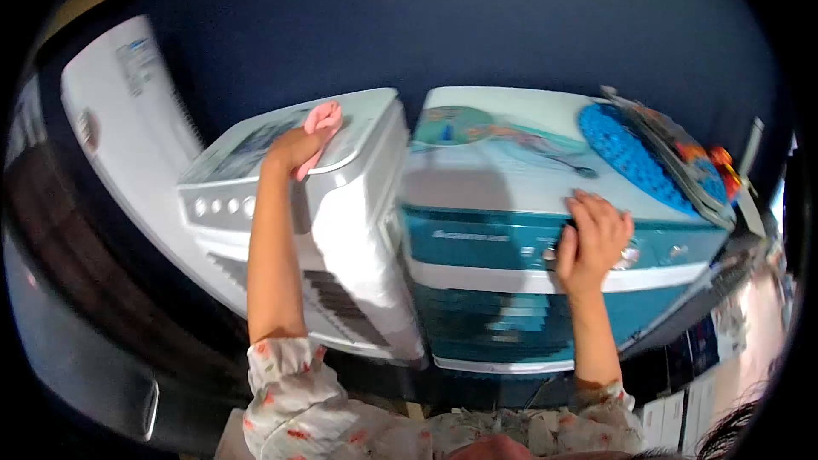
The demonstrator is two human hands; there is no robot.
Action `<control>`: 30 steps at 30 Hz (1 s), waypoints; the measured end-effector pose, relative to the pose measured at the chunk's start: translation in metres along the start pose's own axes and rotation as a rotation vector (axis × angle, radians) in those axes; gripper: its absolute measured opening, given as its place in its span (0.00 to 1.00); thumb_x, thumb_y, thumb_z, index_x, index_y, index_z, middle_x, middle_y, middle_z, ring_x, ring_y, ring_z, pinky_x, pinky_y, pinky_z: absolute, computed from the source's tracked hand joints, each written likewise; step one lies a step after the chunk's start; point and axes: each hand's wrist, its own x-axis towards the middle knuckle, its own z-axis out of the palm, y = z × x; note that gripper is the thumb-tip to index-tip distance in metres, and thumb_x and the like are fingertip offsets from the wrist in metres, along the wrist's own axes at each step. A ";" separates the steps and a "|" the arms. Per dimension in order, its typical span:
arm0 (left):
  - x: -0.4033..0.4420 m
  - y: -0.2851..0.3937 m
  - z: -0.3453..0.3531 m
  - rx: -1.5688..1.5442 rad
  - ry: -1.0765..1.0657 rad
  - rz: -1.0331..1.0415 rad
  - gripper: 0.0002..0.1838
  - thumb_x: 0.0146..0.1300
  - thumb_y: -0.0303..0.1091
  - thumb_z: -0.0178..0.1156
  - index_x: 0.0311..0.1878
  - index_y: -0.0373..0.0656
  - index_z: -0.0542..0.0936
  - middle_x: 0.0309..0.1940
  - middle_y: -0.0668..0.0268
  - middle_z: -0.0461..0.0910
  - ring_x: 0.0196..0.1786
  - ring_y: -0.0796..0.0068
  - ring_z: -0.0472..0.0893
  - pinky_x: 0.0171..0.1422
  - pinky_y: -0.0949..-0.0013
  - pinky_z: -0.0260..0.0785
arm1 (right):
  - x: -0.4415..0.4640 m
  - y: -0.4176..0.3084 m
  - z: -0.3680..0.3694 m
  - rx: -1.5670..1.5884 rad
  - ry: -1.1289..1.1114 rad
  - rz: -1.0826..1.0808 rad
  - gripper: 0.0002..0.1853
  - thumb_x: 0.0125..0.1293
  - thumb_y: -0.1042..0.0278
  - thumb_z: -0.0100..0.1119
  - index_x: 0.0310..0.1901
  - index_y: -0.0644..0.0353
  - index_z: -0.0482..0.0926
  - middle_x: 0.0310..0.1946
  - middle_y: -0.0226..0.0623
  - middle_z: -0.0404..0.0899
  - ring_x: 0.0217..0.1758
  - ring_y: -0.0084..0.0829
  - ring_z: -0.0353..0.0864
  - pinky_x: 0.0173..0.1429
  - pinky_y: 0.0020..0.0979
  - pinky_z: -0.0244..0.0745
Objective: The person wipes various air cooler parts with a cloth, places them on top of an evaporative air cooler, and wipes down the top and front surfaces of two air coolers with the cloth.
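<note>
My left hand (300,146) is closed around a pink cloth (324,121), over the top front edge of a white machine (362,196) with round knobs on its front. My right hand (596,238) rests with its fingers apart on the upper front edge of a white and teal machine (460,243), beside its silver knobs (628,255). The palm hides part of that control panel. Nothing shows between the right fingers.
A blue dotted mat (626,153) and a stack of flat items (673,153) lie on the teal machine's right side. A tall white unit (128,119) leans at the left. A dark wall (477,17) stands behind. White boxes (673,417) are at the lower right.
</note>
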 end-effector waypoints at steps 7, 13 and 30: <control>-0.036 0.070 0.065 0.417 0.248 0.468 0.22 0.53 0.44 0.53 0.48 0.41 0.77 0.46 0.52 0.77 0.50 0.53 0.75 0.55 0.58 0.65 | -0.001 0.000 0.006 -0.017 0.067 -0.009 0.16 0.53 0.66 0.54 0.45 0.54 0.77 0.46 0.33 0.76 0.52 0.34 0.72 0.67 0.41 0.44; -0.044 0.046 0.063 0.257 0.390 0.733 0.19 0.51 0.39 0.56 0.45 0.40 0.78 0.43 0.54 0.78 0.47 0.51 0.75 0.53 0.57 0.67 | -0.002 0.002 0.007 -0.023 0.050 -0.011 0.17 0.50 0.65 0.56 0.45 0.53 0.77 0.47 0.32 0.75 0.53 0.34 0.72 0.66 0.43 0.46; 0.002 -0.075 -0.032 0.059 0.145 0.070 0.25 0.64 0.45 0.51 0.58 0.37 0.70 0.54 0.53 0.73 0.58 0.64 0.71 0.60 0.67 0.61 | -0.007 0.006 0.008 0.061 0.061 0.009 0.21 0.43 0.68 0.61 0.45 0.52 0.77 0.47 0.34 0.75 0.53 0.35 0.71 0.64 0.45 0.47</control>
